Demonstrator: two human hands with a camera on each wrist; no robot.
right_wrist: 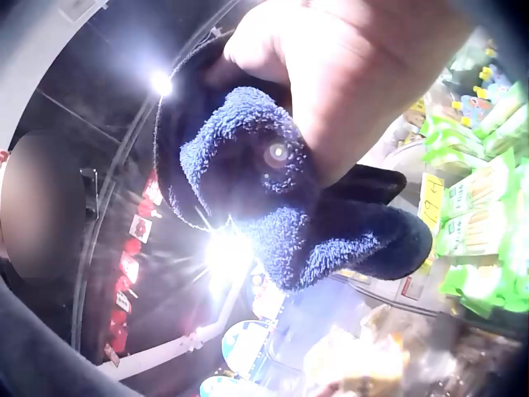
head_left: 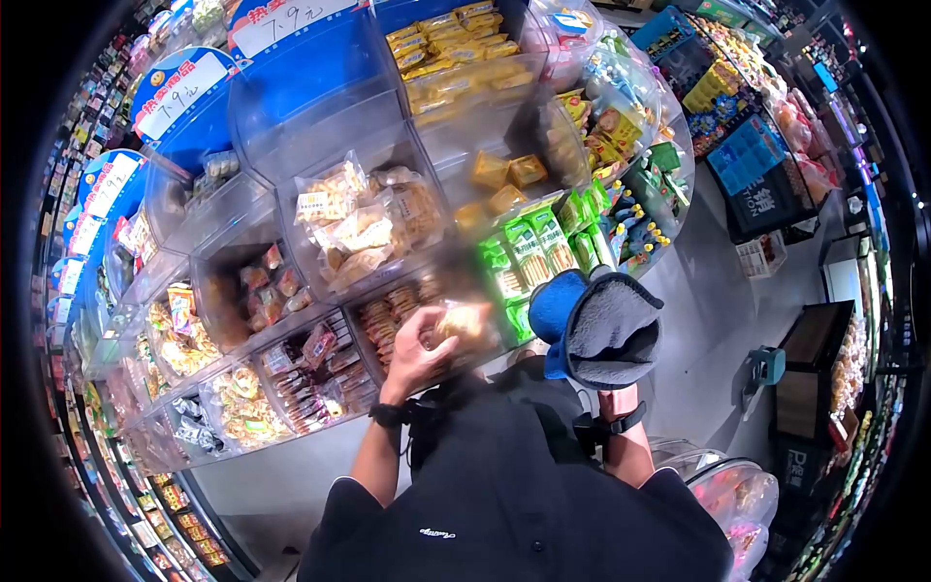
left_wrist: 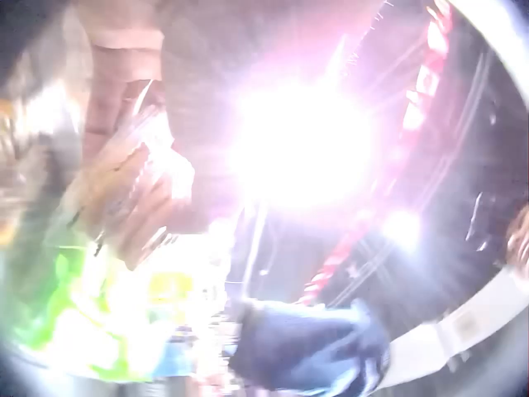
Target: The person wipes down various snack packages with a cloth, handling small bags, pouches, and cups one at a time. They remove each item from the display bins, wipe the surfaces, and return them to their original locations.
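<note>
i see left hand (head_left: 417, 354) pinching packet (head_left: 467, 322), likely light, crushable, best edge-held by thumb; right hand (right_wrist: 351, 78) grips blue plush (head_left: 609, 332).

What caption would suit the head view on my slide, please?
Left hand holding a packaged snack over clear bins, right hand holding a fleecy blue-grey item.

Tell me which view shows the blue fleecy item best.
The right wrist view: the blue fleecy item appears large near mid-picture, its fuzzy texture plain to see, though the right hand hides part. The head view shows it smaller, grey inside and blue outside; the left wrist view has only a blurred blue shape, likely it.
</note>
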